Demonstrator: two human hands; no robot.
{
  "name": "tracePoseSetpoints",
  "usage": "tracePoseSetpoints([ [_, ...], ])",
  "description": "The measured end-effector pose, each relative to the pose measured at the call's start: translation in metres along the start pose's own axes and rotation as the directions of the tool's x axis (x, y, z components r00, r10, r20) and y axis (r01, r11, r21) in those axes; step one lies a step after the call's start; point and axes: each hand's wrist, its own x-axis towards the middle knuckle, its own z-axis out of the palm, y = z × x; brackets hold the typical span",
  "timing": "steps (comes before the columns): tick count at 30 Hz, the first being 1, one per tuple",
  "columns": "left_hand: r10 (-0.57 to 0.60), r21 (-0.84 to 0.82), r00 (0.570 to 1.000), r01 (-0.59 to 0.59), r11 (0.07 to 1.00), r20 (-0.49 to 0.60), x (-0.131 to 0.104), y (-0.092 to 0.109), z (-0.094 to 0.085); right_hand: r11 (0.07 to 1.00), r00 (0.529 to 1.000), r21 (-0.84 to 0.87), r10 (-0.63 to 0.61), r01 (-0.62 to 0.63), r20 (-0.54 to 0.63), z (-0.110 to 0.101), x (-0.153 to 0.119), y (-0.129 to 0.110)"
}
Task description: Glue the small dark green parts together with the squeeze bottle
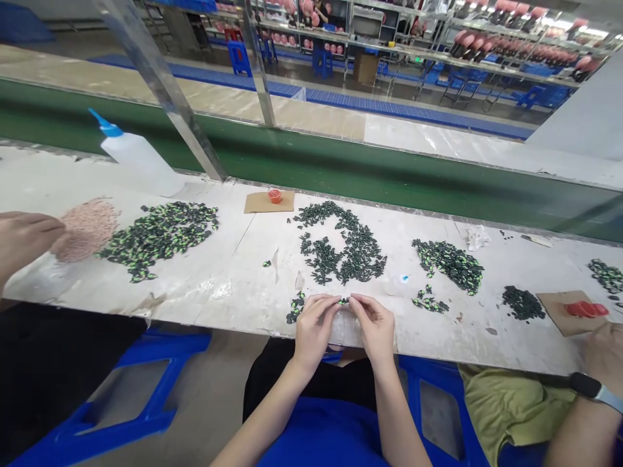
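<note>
At the table's near edge, my left hand (314, 327) and my right hand (374, 324) meet fingertip to fingertip. Pinched between them is a small black-and-green piece (343, 301), too small to name; the fingers of both hands are closed on it. Just left of my left hand lies a little group of black-and-green pieces (294, 309). Beyond my hands spreads a loose pile of small dark green pieces (363, 256). To the right of my right hand are a few more black-and-green pieces (429, 302) and a larger pile of them (452, 264).
A white squeeze bottle (143, 162) stands behind a black-and-green pile (163, 233) and a pinkish pile (90, 227). A red cup (275, 196) sits on cardboard (256, 203). Co-workers' hands (26, 240) appear left and right. A metal post (168, 97) rises at the back.
</note>
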Motion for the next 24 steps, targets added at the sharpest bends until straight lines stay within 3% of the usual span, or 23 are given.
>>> tracePoseSetpoints([
  [6, 0.017, 0.001, 1.0, -0.017, 1.0, 0.011, 0.002, 0.005, -0.004, 1.0, 0.998, 0.018, -0.019, 0.018, 0.052, 0.008, -0.006, -0.002],
  [12, -0.091, -0.054, 0.996, 0.091, 0.994, 0.006, 0.0, 0.019, -0.006, 0.959, 0.959, -0.044, -0.282, 0.281, -0.03, 0.012, -0.016, 0.0],
  [15, -0.122, -0.077, 0.992, 0.125, 0.989, 0.036, 0.001, 0.029, -0.009, 0.936, 0.935, -0.02, -0.351, 0.35, -0.048, 0.012, -0.016, 0.0],
  [21, -0.116, -0.041, 0.99, 0.119, 0.992, 0.079, 0.004, 0.037, -0.017, 0.959, 0.957, 0.004, -0.285, 0.285, 0.06, 0.001, -0.013, -0.005],
  [24, -0.047, -0.016, 0.985, 0.051, 0.999, 0.167, 0.007, 0.034, -0.021, 0.973, 0.97, -0.009, -0.228, 0.229, 0.091, -0.008, -0.011, -0.01],
])
